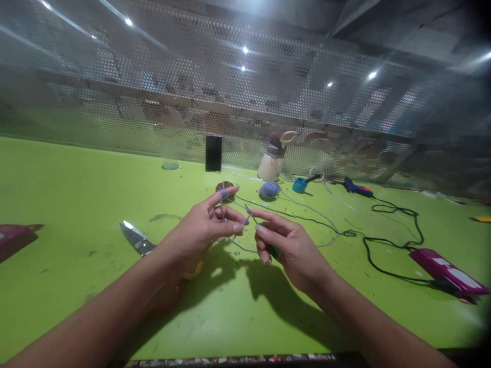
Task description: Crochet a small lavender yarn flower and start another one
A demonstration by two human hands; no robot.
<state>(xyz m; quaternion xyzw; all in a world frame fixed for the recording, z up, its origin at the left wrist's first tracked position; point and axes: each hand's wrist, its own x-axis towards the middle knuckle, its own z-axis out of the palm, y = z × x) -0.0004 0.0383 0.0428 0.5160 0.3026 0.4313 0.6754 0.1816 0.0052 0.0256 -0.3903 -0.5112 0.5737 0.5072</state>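
My left hand [209,220] has blue-purple yarn wound round its raised index finger, while thumb and a fingertip pinch a small knotted bit of the yarn [246,220]. In my right hand [284,237] is a crochet hook [273,250] with a green handle. Its thin metal tip meets the yarn between both hands. The yarn trails in a loop over the table to a blue-purple yarn ball [269,190] behind the hands. Scissors [137,237] lie with blades spread, their handles partly hidden under my left forearm.
On the green table [76,194] stand a phone [214,153], a cream bottle [271,162] and a blue tape roll [299,185]. Rightward lie a blue glue gun [357,188], black cords and a magenta power strip [447,271]. A perforated metal screen [184,97] rises behind.
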